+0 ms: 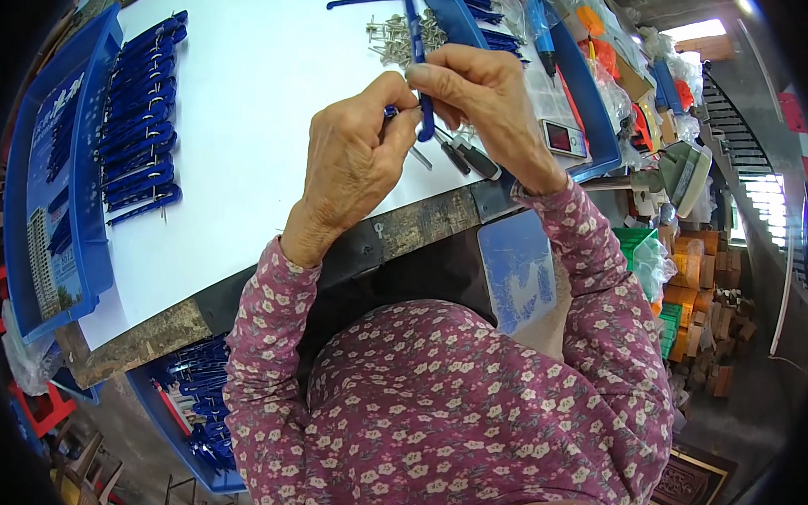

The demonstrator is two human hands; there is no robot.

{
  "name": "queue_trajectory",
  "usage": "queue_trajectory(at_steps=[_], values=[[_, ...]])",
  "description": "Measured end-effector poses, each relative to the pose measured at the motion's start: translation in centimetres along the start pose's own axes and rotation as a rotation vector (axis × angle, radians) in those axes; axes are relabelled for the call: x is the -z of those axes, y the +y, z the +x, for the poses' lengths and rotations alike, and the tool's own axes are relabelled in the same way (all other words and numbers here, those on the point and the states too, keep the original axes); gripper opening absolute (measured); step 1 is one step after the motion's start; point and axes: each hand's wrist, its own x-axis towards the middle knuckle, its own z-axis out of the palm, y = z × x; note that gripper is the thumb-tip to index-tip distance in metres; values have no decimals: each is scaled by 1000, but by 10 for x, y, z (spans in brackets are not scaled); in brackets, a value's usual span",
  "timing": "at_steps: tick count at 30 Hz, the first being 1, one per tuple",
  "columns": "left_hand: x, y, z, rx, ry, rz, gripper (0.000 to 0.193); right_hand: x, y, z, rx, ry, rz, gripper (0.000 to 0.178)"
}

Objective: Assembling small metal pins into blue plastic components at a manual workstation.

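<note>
My right hand has its thumb and fingers closed on a long, slim, dark blue piece, which points away from me over the table. Close beside it, my left hand is pinched shut, fingertips against the near part of that piece. A bit of blue shows at the left fingertips, too hidden to name. Just beyond the hands lies a heap of small silvery metal parts. Dark-handled tools rest below the right hand. On the left, a long row of blue pieces with metal pins lies on the white sheet.
A blue tray flanks the table's left; another blue tray holds a small device with a screen at right. Below the worn table edge, a blue crate contains many blue pieces. A blue stool top stands beside my lap.
</note>
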Motion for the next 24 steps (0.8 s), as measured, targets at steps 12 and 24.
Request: queue_trajectory(at_steps=[12,24], values=[[19,3,2,57,-17,-174,6,-18,7,11,75,-2,-6,33],[34,-12,4,115,98,-195,10,-4,-18,5,-319,-666,400,58]])
